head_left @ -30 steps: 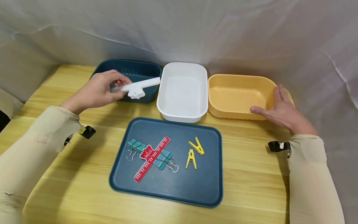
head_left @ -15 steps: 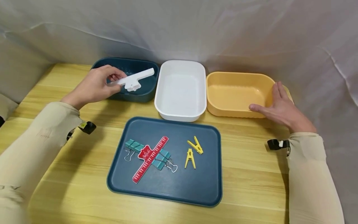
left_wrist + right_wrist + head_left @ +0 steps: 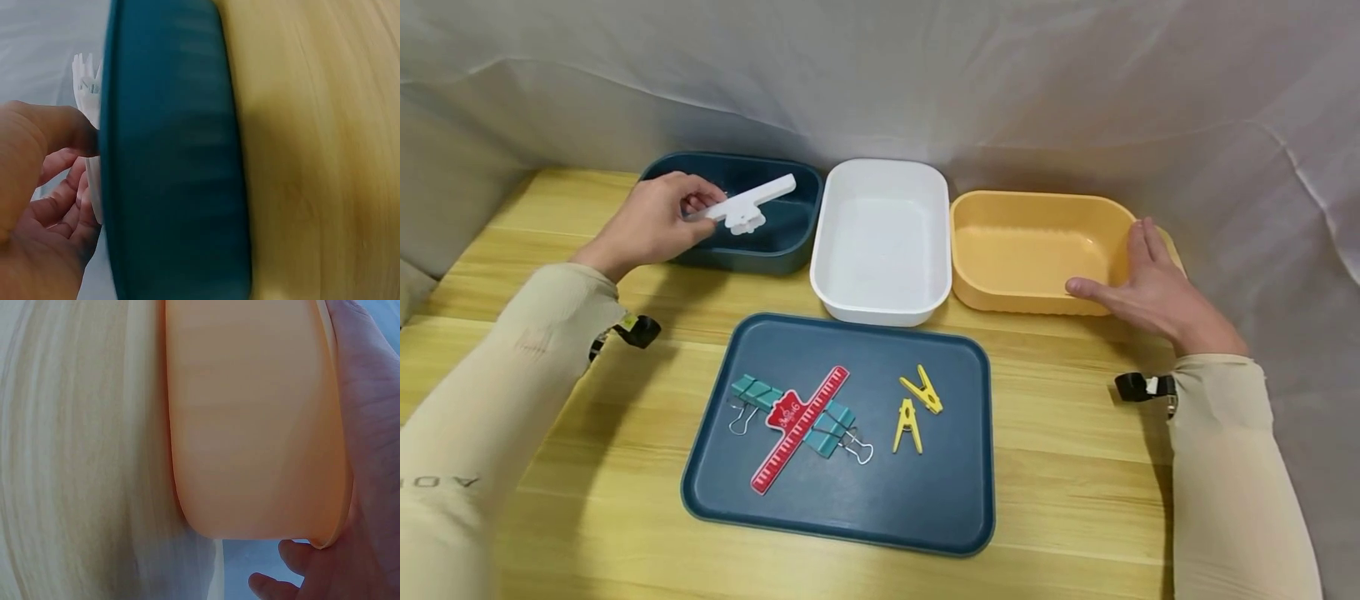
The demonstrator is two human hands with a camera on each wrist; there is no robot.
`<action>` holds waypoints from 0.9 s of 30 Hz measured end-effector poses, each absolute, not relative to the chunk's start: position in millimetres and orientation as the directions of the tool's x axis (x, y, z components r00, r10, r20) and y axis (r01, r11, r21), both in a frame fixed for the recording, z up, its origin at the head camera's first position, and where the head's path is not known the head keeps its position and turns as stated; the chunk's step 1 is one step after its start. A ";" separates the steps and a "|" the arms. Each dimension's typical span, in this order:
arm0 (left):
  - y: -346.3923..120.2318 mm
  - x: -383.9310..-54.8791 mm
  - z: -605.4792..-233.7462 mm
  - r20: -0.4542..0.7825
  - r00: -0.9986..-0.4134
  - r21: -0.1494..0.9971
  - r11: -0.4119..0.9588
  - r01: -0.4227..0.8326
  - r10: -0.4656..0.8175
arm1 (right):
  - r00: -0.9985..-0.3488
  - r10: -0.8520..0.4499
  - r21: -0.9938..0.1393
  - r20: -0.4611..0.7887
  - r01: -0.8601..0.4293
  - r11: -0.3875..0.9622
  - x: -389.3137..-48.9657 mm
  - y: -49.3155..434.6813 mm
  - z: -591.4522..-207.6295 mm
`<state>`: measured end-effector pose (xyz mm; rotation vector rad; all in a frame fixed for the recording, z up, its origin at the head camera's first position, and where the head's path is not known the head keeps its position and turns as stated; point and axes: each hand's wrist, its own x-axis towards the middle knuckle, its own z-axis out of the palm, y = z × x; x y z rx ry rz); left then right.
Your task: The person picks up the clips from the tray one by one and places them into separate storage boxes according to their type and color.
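Note:
My left hand (image 3: 651,218) pinches a white long-bar clip (image 3: 758,197) by one end. It holds the clip over the dark blue bin (image 3: 775,260), level with the rim or slightly above. In the left wrist view the bin's wall (image 3: 175,156) covers part of the clip (image 3: 89,84) and the fingertips. My right hand (image 3: 1161,292) rests on the right end of the yellow bin (image 3: 1007,302), fingers straight along its end rim, thumb at the front rim. The right wrist view shows that bin's side (image 3: 250,425) beside the palm (image 3: 369,437).
A white bin (image 3: 880,315) stands between the other two. In front, a dark blue tray (image 3: 925,508) carries a red ruler-like clip (image 3: 812,411) lying across teal binder clips (image 3: 756,392), with two yellow clothespins (image 3: 907,421) to the right. A grey cloth (image 3: 887,75) hangs behind.
My left hand has moved left and slightly back with the white clip, now farther over the dark blue bin. The right hand stays on the yellow bin. The head view has shifted slightly.

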<state>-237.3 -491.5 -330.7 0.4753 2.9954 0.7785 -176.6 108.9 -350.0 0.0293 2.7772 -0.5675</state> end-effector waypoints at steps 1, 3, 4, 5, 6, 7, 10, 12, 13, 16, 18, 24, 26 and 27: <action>-492.8 -238.3 -331.8 0.059 -0.955 0.476 0.833 0.282 0.289 | -0.953 -0.043 -0.381 -0.300 0.079 0.921 -176.3 108.7 -349.9; -495.5 -240.7 -333.9 0.046 -0.958 0.473 0.839 0.270 0.283 | -0.953 -0.046 -0.382 -0.301 0.076 0.921 -175.7 108.5 -349.7; -496.8 -242.0 -334.8 0.037 -0.960 0.473 0.841 0.262 0.278 | -0.952 -0.047 -0.383 -0.301 0.075 0.921 -175.3 108.4 -349.6; -498.0 -243.3 -335.6 0.027 -0.961 0.474 0.843 0.254 0.274 | -0.953 -0.048 -0.383 -0.301 0.075 0.921 -174.9 108.3 -349.7; -499.0 -244.8 -336.1 0.017 -0.962 0.471 0.847 0.248 0.272 | -0.953 -0.049 -0.383 -0.300 0.074 0.921 -174.5 108.3 -349.5; -499.7 -246.4 -336.5 0.007 -0.962 0.467 0.850 0.243 0.272 | -0.953 -0.048 -0.382 -0.300 0.074 0.921 -174.0 108.4 -349.4; -500.9 -251.2 -337.1 -0.027 -0.962 0.442 0.866 0.233 0.273 | -0.952 -0.045 -0.382 -0.302 0.077 0.921 -172.3 108.7 -349.0; -501.7 -254.1 -337.7 -0.045 -0.961 0.423 0.877 0.229 0.273 | -0.952 -0.045 -0.384 -0.303 0.079 0.920 -171.5 108.6 -348.7; -502.1 -255.4 -338.2 -0.055 -0.961 0.417 0.881 0.223 0.270 | -0.952 -0.046 -0.386 -0.303 0.079 0.919 -171.2 108.6 -348.6; -504.6 -258.7 -340.0 -0.084 -0.963 0.417 0.887 0.198 0.254 | -0.952 -0.047 -0.390 -0.303 0.078 0.918 -170.6 108.3 -348.3; -506.4 -260.6 -341.0 -0.103 -0.964 0.417 0.890 0.184 0.247 | -0.951 -0.045 -0.386 -0.305 0.081 0.919 -170.5 108.0 -348.2; -507.9 -266.9 -341.1 -0.122 -0.953 0.375 0.902 0.215 0.278 | -0.952 -0.037 -0.379 -0.305 0.085 0.922 -169.7 108.5 -348.2; -508.0 -269.2 -341.6 -0.128 -0.950 0.361 0.906 0.222 0.284 | -0.951 -0.036 -0.377 -0.306 0.086 0.922 -169.3 108.9 -348.4; -508.2 -270.4 -342.0 -0.133 -0.949 0.356 0.908 0.222 0.285 | -0.951 -0.037 -0.377 -0.307 0.086 0.922 -169.0 109.1 -348.5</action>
